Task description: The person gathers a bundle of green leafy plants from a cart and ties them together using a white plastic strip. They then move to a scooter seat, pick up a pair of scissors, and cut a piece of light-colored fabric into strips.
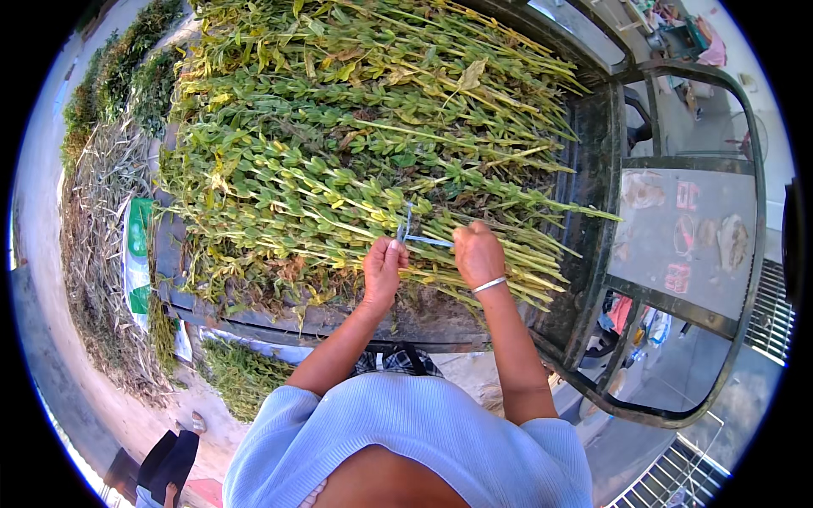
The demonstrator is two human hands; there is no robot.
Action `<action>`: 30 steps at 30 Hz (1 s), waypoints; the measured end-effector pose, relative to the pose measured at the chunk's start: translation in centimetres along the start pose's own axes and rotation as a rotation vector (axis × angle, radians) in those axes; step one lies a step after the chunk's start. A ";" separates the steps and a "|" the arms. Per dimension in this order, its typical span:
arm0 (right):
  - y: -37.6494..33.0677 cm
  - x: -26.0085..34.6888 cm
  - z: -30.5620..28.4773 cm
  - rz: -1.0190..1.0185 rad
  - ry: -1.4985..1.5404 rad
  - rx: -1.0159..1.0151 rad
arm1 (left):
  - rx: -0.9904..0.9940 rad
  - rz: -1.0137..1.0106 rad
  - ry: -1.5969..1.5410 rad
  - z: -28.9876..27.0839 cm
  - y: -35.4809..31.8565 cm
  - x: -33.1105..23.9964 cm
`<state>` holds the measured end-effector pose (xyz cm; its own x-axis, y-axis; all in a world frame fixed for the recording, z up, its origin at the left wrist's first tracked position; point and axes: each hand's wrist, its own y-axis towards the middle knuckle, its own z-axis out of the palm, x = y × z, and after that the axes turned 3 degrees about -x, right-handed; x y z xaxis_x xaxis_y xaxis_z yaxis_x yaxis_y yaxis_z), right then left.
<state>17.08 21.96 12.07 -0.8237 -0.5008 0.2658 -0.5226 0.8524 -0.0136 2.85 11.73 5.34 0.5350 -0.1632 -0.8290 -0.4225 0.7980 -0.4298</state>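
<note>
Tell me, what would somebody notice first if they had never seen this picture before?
First the big heap of green leafy stalks, piled across a dark cart bed and filling the upper middle of the view. Just below it, the left hand and right hand pull a pale blue string between them. A silver bangle rings the right wrist.

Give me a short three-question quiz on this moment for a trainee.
1. True or false: both hands grip the pale blue string.
2. What circles the right hand's wrist? A) silver bangle B) black watch C) red cord
3. What does the string lie across?

Key:
1. True; left hand pinches one end, right hand the other.
2. A
3. The green leafy stalk bundles piled on the dark metal cart bed.
</note>
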 end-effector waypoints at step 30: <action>13.0 9.5 0.3 0.037 1.154 0.062 | 0.056 0.799 0.856 1.0 -2.3 -7.1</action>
<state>2.42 28.21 14.09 -0.1642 -0.0138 0.9863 -0.5386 0.8389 -0.0779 0.77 11.67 12.57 -0.5439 0.0765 -0.8356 -0.3709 0.8713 0.3212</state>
